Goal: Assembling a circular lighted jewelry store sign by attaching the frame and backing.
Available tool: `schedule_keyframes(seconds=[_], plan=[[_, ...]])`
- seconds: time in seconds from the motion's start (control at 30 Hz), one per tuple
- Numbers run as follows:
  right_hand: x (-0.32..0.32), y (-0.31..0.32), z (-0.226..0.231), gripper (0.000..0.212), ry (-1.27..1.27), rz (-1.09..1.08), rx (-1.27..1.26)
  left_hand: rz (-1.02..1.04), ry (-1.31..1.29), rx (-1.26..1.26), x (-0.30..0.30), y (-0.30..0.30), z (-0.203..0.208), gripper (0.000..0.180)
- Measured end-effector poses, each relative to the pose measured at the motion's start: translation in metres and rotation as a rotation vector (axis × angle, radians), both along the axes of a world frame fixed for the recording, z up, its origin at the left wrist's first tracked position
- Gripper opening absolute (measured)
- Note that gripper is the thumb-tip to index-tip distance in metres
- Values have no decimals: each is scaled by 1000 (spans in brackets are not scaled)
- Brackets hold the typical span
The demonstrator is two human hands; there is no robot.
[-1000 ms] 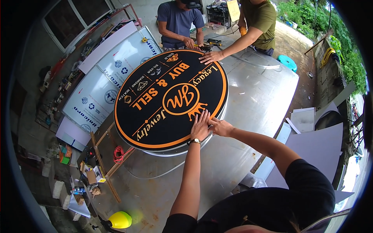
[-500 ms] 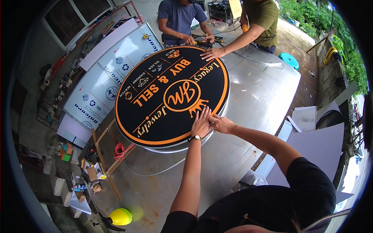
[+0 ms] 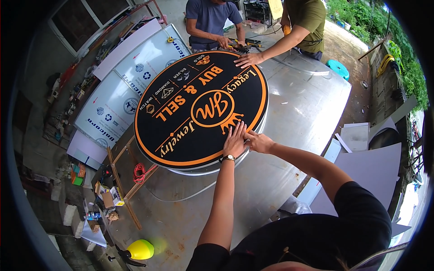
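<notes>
A large round sign, black with an orange border and orange and white lettering, lies face up on the metal table. My left hand rests flat on its near right part, fingers stretched out below a crown design. Right beside it, my right hand has its fingers curled at the sign's edge, partly hidden. Across the sign, a co-worker's hand lies spread on the far rim. Another co-worker's hands are at some tools with yellow parts, just beyond the sign.
The metal table extends to the right. Film-covered panels lean at the left. A red cable coil and wooden strips lie nearer me, with a yellow spray bottle at the lower left. Pale sheets stand at the right.
The co-worker behind the sign has shifted hands slightly at the tools. My hands keep their places on the sign, and the view has moved a little.
</notes>
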State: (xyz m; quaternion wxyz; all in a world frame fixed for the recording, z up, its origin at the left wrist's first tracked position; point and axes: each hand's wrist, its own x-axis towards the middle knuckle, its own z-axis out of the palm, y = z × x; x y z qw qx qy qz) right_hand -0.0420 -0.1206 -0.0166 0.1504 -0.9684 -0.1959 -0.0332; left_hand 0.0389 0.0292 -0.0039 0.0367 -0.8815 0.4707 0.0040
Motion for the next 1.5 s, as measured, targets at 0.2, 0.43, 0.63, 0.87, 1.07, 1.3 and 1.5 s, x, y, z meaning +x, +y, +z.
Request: schedule_keyframes(seconds=[0.2, 0.43, 0.63, 0.87, 1.07, 1.3, 1.5], plan=[[1, 0, -1, 28, -28, 17, -28, 2, -8, -3, 0, 1, -1, 84], [1, 0, -3, 29, -43, 19, -1, 6, 0, -7, 1, 1, -2, 83], [0, 0, -1, 31, -36, 11, -9, 5, -3, -7, 1, 0, -2, 82], [-1, 1, 1, 27, -38, 17, 6, 1, -5, -4, 1, 2, -2, 86], [1, -1, -7, 26, -37, 4, -7, -8, 1, -15, 1, -1, -2, 86], [0, 1, -4, 26, -33, 0, 5, -4, 0, -27, 1, 2, -3, 86], [1, 0, -6, 26, -34, -1, 0, -2, 9, -34, 1, 2, -4, 85]])
